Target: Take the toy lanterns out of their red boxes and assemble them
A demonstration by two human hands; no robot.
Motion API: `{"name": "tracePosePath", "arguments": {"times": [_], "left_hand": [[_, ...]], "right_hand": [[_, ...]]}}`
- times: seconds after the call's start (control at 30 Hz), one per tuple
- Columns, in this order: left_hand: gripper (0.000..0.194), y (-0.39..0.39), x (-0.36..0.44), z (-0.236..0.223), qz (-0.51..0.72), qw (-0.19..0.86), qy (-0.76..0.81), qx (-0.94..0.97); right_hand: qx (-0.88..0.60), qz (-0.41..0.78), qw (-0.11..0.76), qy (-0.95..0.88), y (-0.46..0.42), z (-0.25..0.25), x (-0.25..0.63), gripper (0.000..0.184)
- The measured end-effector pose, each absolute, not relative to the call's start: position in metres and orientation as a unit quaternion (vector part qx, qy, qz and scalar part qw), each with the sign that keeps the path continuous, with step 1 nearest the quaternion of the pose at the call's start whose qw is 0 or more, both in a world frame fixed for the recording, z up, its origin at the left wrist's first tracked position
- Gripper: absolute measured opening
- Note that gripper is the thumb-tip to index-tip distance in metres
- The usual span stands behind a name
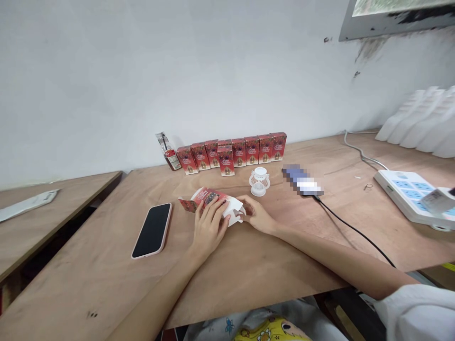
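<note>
A red printed carton (pixel 205 192) lies on its side on the wooden table, its white end flaps unfolded toward the right. My left hand (pixel 210 223) rests across it, fingers bent over its upper face and holding it. At the white flaps (pixel 232 211), my right hand (pixel 259 216) has its thumb and fingers curled round the open end. Whether anything is inside the carton cannot be seen. Just behind my right hand stands a small white lantern (pixel 259 183) with clear sides.
Several upright red cartons (pixel 239 152) line the wall, with a plastic-wrapped item (pixel 169 154) at their left. A pink-edged phone (pixel 152 230) lies left; a cabled phone (pixel 302 181) lies right. A white power strip (pixel 408 192) and white stacked pieces (pixel 423 121) occupy the far right.
</note>
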State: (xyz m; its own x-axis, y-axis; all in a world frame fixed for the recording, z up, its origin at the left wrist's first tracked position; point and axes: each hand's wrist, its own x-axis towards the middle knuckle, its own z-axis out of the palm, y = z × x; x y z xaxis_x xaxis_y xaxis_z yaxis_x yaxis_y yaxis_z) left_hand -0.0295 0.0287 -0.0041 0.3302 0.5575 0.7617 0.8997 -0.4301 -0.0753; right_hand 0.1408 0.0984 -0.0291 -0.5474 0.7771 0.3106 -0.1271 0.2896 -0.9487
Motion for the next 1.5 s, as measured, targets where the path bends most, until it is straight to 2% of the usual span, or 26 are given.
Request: {"name": "tracePosePath", "arguments": {"times": [0.17,0.4,0.53,0.67,0.87,1.07,1.27,1.5], "left_hand": [[0.028,0.028,-0.031,-0.001,-0.331,0.240,-0.470,-0.782],[0.028,0.027,-0.033,0.002,-0.336,0.261,-0.472,-0.772],[0.030,0.026,-0.033,0.001,-0.321,0.266,-0.471,-0.778],[0.033,0.024,-0.031,0.000,-0.315,0.248,-0.472,-0.785],[0.054,0.023,-0.027,-0.002,-0.284,0.237,-0.455,-0.810],[0.048,0.023,-0.027,0.000,-0.294,0.246,-0.470,-0.795],[0.049,0.024,-0.030,0.001,-0.326,0.246,-0.463,-0.787],[0.044,0.024,-0.031,0.003,-0.344,0.250,-0.438,-0.792]], "right_hand": [[-0.251,0.518,0.397,-0.715,0.091,-0.023,0.143,0.031],[-0.226,0.549,0.402,-0.698,0.089,-0.020,0.145,0.032],[-0.230,0.545,0.420,-0.688,0.090,-0.021,0.145,0.027],[-0.238,0.554,0.433,-0.670,0.094,-0.024,0.144,0.031],[-0.237,0.583,0.435,-0.644,0.096,-0.027,0.142,0.032],[-0.245,0.551,0.427,-0.674,0.092,-0.020,0.146,0.036],[-0.188,0.624,0.411,-0.637,0.088,-0.017,0.147,0.040],[-0.135,0.596,0.397,-0.684,0.081,-0.013,0.149,0.041]]}}
